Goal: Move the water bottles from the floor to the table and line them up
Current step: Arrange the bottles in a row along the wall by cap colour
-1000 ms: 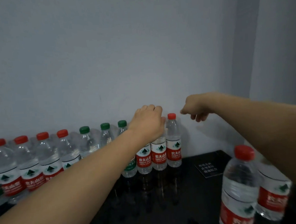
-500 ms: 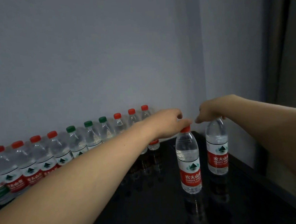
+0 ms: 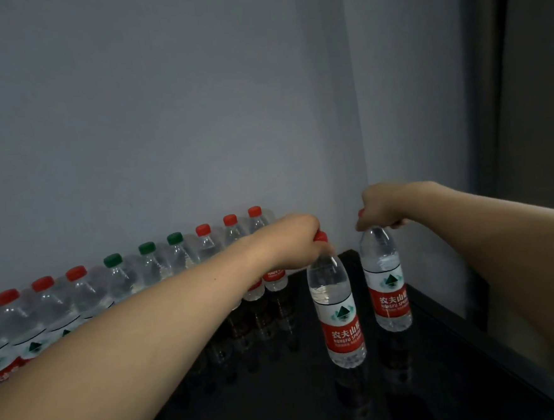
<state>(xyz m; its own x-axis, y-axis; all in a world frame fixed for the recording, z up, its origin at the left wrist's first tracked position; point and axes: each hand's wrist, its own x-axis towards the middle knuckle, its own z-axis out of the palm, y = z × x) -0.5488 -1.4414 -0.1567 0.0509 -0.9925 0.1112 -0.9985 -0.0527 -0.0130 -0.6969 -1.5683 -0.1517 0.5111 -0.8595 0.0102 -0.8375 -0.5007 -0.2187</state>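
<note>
Two clear water bottles with red caps and red labels stand upright on the glossy black table (image 3: 445, 378). My left hand (image 3: 295, 239) grips the neck and cap of the nearer bottle (image 3: 339, 317). My right hand (image 3: 382, 205) is closed over the cap of the farther bottle (image 3: 386, 287), close to the room's corner. Both bottles seem to rest on the tabletop. Behind my left arm a row of bottles (image 3: 149, 274) with red and green caps runs along the wall, partly hidden by the arm.
The grey wall (image 3: 164, 119) stands right behind the row. The table's right edge (image 3: 494, 332) runs diagonally toward the lower right, with a drop beyond it. A dark curtain or door frame (image 3: 503, 95) rises at the far right.
Both hands left the end of the row, swung right and closed on the caps of the two separate bottles. The view turned right toward the corner.
</note>
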